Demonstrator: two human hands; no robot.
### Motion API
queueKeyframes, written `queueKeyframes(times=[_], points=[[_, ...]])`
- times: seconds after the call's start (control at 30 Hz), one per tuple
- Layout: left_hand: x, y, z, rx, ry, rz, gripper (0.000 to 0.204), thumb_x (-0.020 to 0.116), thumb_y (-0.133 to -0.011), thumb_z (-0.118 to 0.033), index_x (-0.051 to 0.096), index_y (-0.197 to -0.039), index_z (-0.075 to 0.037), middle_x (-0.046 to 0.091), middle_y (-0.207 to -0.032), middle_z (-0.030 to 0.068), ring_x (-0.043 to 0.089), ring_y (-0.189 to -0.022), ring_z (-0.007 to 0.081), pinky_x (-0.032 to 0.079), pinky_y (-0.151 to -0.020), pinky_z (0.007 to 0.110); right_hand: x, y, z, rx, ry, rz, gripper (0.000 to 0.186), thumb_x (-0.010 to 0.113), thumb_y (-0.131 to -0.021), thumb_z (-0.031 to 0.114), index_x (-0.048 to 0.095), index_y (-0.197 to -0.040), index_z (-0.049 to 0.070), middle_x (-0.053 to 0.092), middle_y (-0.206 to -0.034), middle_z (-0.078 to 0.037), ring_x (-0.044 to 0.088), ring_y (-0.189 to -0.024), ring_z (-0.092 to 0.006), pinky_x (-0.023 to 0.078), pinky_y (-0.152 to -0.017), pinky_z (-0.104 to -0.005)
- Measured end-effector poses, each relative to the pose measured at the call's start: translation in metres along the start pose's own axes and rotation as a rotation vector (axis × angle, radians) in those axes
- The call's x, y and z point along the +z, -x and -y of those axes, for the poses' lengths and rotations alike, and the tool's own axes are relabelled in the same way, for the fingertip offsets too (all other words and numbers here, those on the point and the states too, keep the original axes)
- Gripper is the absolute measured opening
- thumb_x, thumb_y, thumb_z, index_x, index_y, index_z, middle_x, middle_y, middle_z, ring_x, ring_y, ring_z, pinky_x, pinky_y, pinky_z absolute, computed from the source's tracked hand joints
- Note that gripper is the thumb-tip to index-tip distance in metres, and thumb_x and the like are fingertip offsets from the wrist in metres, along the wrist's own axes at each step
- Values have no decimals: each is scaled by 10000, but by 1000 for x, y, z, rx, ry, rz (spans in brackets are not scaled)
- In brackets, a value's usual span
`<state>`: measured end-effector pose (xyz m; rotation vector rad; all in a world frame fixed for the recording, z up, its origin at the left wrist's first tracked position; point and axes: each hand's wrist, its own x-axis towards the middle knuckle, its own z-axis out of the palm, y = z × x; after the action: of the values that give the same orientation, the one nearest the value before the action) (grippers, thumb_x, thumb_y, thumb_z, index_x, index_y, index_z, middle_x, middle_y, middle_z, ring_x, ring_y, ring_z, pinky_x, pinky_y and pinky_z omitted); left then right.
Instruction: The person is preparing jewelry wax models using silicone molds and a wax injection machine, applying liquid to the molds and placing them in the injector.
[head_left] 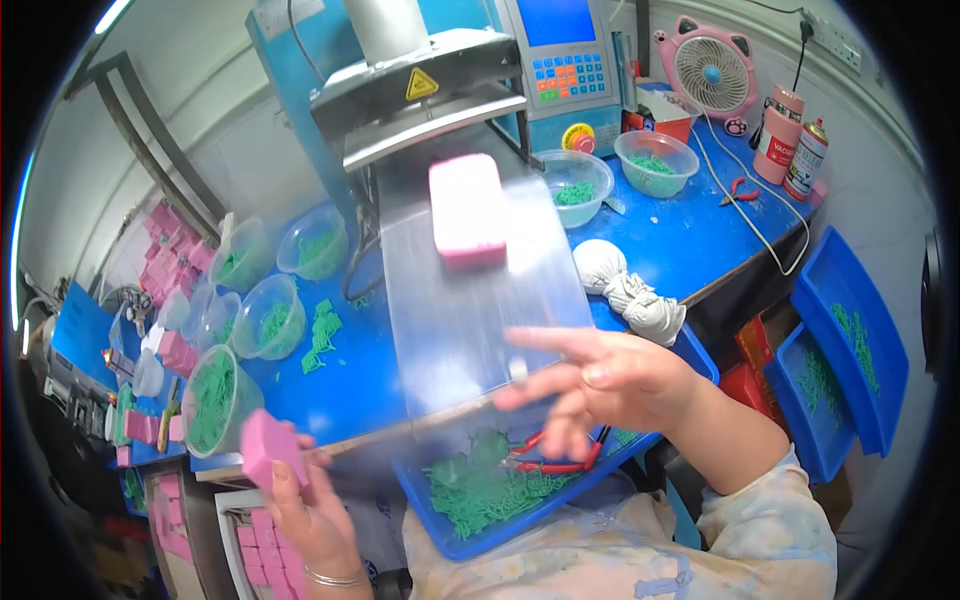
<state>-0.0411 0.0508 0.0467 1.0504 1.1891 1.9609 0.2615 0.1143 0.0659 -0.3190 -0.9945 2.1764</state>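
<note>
My left hand (318, 505) is closed round a pink block (270, 448) with rounded corners, held up near the table's front edge at the left. Fingers spread, my right hand (600, 385) hovers over the front of a shiny metal plate (440, 310). A tiny white spot shows by its fingertips, too blurred to name. On the plate, under a press head (430, 100), lies a larger pink block (466, 210) with a pale top. Below my right hand, red-handled pliers (550, 466) rest in a blue tray (470, 548) of green strips.
Clear bowls (268, 318) of green pieces stand on the blue table (350, 385) at left, others at back right. A white cloth bundle (630, 292) lies right of the plate. Further right are a pink fan (710, 72), a cable (745, 215), and blue trays (855, 345) beyond the table edge.
</note>
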Motion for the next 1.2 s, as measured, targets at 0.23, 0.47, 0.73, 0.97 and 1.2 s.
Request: queueKeyframes(times=[0.23, 0.47, 0.73, 0.97, 1.2], points=[[63, -13, -27, 651, -836, 805, 899, 817, -583, -339, 396, -1292, 18, 465, -1260, 166, 448, -1157, 301, 350, -978, 386, 7, 6, -46, 365, -206, 201, 618, 420, -902, 95, 72, -1411, 47, 469, -1230, -277, 661, -701, -264, 556, -580, -288], [61, -39, 15, 261, -1002, 636, 886, 843, -523, -174, 389, -1265, -5, 466, -1225, 176, 472, -1139, 287, 382, -959, 368, 14, 23, -90, 550, -435, 264, 651, 412, -920, 97, -4, -1421, 63, 474, -1238, -258, 657, -736, -252, 550, -592, -288], [40, 13, -16, 919, -967, 840, 617, 771, -579, -487, 500, -1053, -201, 444, -1206, 147, 421, -1163, 411, 368, -941, 542, -3, 24, -104, 323, 64, 254, 548, 428, -935, 112, 172, -1419, 98, 480, -1264, -148, 588, -965, -189, 483, -780, -287], [25, 27, -7, 1035, -738, 720, 320, 751, -670, -304, 606, -949, -247, 437, -1195, 93, 415, -1169, 394, 348, -956, 582, -12, 27, -122, 243, 308, 324, 342, 449, -936, 142, 407, -1248, 8, 591, -1044, -85, 585, -928, -141, 471, -781, -285], [26, 32, 12, 864, -859, 693, 375, 655, -778, -365, 599, -1073, -140, 414, -1280, 201, 405, -1178, 416, 337, -960, 525, -3, 35, -114, 291, 292, 238, 416, 452, -929, 136, 324, -1304, 9, 588, -1093, -140, 604, -893, -178, 483, -745, -282]])
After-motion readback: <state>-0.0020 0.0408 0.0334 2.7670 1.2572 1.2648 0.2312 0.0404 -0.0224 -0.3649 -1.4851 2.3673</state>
